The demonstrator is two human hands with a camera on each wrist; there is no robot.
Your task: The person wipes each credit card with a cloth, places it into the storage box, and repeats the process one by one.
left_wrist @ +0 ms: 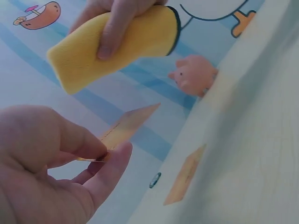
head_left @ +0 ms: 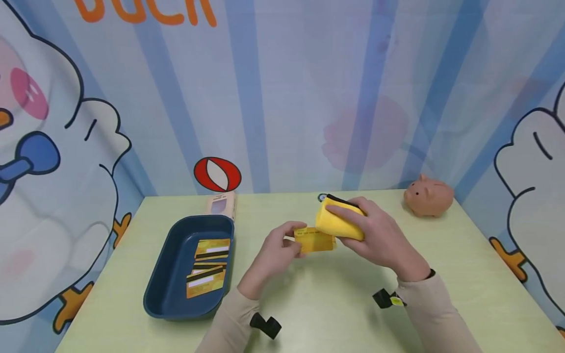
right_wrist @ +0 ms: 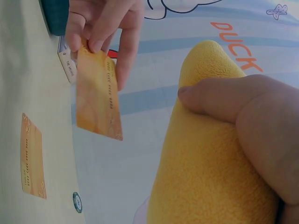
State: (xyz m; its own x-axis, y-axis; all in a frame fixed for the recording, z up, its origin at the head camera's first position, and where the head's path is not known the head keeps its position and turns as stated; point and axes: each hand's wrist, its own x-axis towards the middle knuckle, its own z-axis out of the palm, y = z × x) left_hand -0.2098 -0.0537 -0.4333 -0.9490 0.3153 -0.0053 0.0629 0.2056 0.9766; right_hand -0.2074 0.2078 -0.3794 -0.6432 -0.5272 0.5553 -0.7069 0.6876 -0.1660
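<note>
My left hand (head_left: 275,250) pinches a gold bank card (right_wrist: 99,93) by one end between thumb and fingers, holding it above the table. In the right wrist view raised digits show on the card's face. My right hand (head_left: 381,235) grips a folded yellow cloth (head_left: 337,220) with a dark edge, close to the card in the head view; in the left wrist view a gap lies between cloth and card. A second gold card (right_wrist: 32,158) lies flat on the table, mostly hidden behind the held card in the head view.
A dark blue tray (head_left: 161,289) on the left holds several gold cards (head_left: 206,280), some overlapping. Behind it lies a small pale box (head_left: 222,203). A round chip (head_left: 322,197) lies near the back edge, and a pink piggy bank (head_left: 429,196) stands at the back right.
</note>
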